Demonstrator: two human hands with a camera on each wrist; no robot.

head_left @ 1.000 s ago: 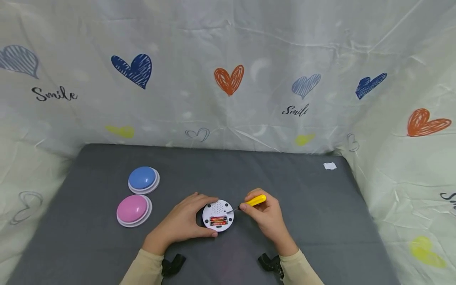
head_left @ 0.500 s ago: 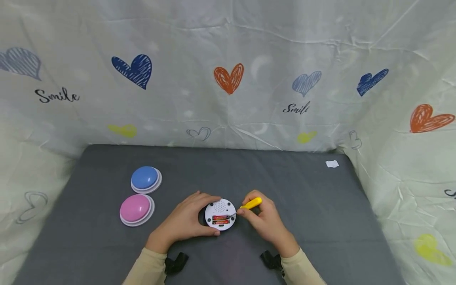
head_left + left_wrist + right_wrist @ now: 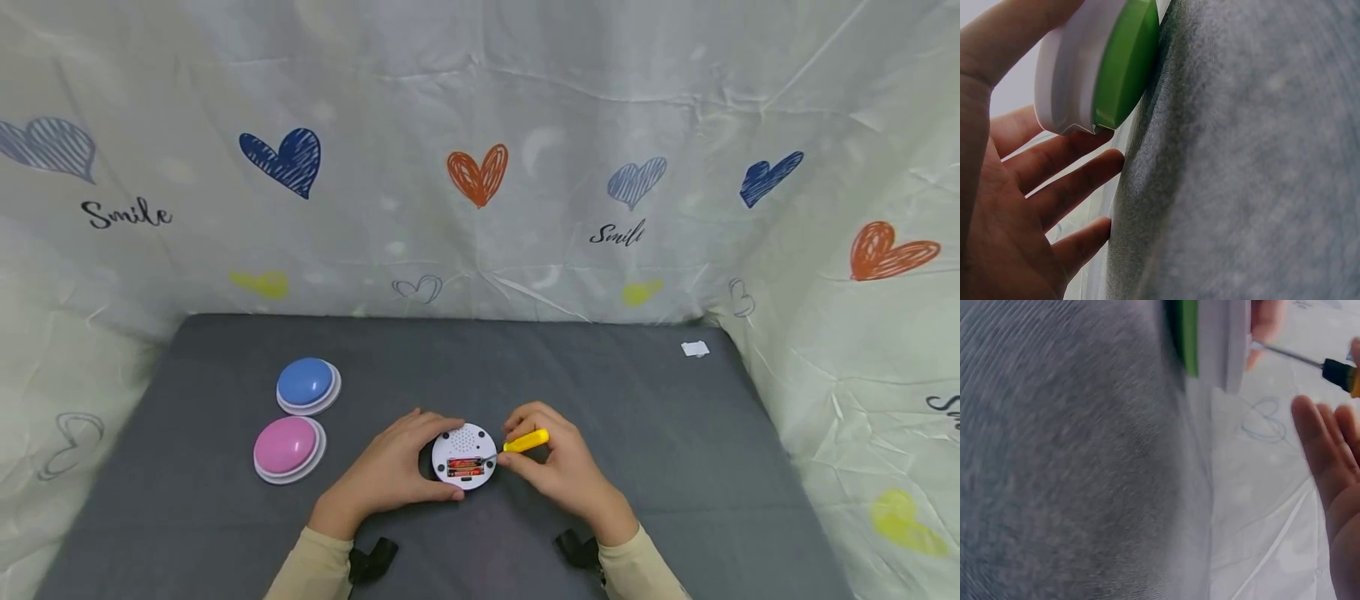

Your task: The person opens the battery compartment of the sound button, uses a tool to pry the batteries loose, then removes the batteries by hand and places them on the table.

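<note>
Left hand (image 3: 386, 471) gripping white device (image 3: 459, 442) by edges, right hand (image 3: 562, 471) pinching yellow screwdriver (image 3: 527, 441), pink button (image 3: 283, 445) well apart

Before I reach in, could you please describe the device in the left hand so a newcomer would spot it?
On the grey table, look toward the near middle, between the left hand and right hand. The left hand holds the round white device there. Unlike the pink button and blue button, it is turned green dome down, its red batteries showing.
</note>
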